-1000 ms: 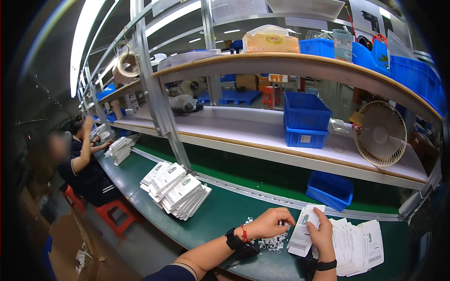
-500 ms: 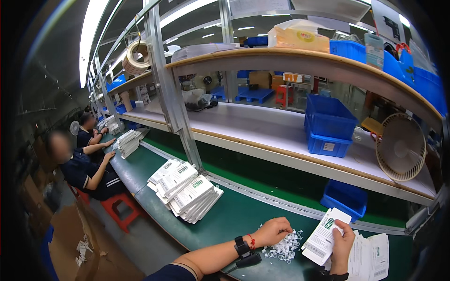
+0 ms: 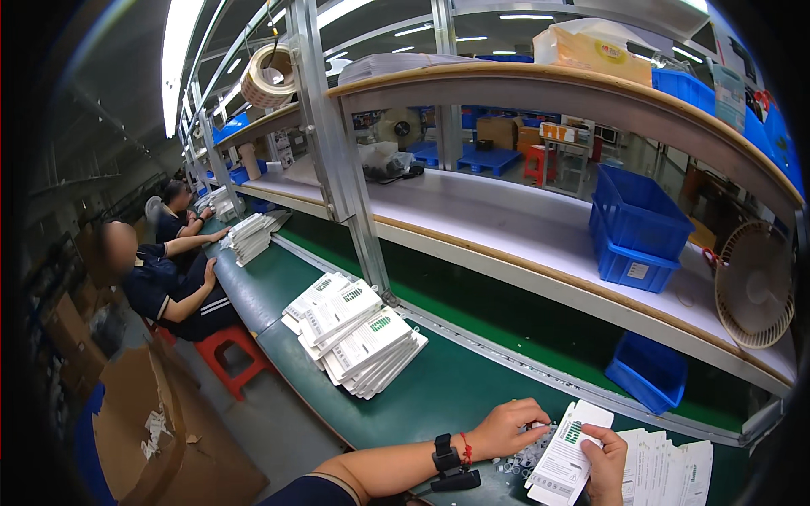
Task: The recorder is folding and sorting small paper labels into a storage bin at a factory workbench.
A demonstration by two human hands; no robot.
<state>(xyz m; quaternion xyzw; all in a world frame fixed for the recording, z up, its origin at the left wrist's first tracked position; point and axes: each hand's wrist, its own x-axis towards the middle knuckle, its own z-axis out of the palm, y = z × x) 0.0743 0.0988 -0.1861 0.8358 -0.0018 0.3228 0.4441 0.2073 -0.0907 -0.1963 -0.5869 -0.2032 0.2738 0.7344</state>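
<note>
My right hand (image 3: 606,465) grips a flat white box (image 3: 567,455) with green print, thumb pressed on its face. Another white edge shows behind that box. My left hand (image 3: 511,428) is beside the box's left edge, its fingers bent and drawn together; whatever may be between the fingertips is too small to make out. Under and beside the fingers lies a heap of small white plastic pieces (image 3: 516,465), partly covered by the held box. Right of my right hand, a fanned row of similar white boxes (image 3: 666,469) lies on the green table (image 3: 456,371).
Stacked white boxes (image 3: 359,337) stand toward the left. A blue bin (image 3: 648,371) sits tilted behind the table edge. Blue crates (image 3: 637,228) and a fan (image 3: 755,285) occupy the shelf. Two people sit farther along the bench near a red stool (image 3: 229,358).
My left hand has gone from the heap of small pieces to the held box's left edge. The box in my right hand has come left over part of the heap. The view has shifted.
</note>
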